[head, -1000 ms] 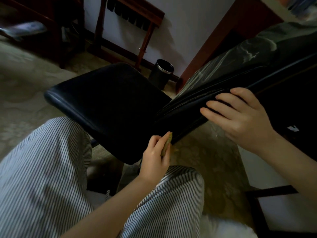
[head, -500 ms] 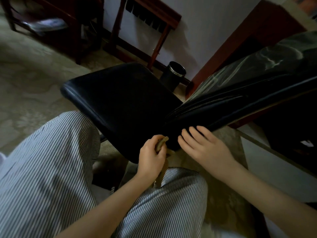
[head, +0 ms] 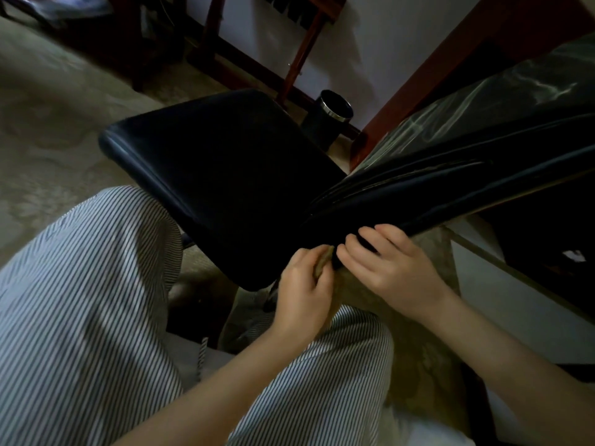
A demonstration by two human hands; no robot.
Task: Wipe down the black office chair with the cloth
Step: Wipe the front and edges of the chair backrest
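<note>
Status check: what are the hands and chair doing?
Left hand grips cloth at the seat crease. Right hand touches black chair backrest edge. Nothing in the way.

Dim, underexposed, soft wide-angle edge distortion
</note>
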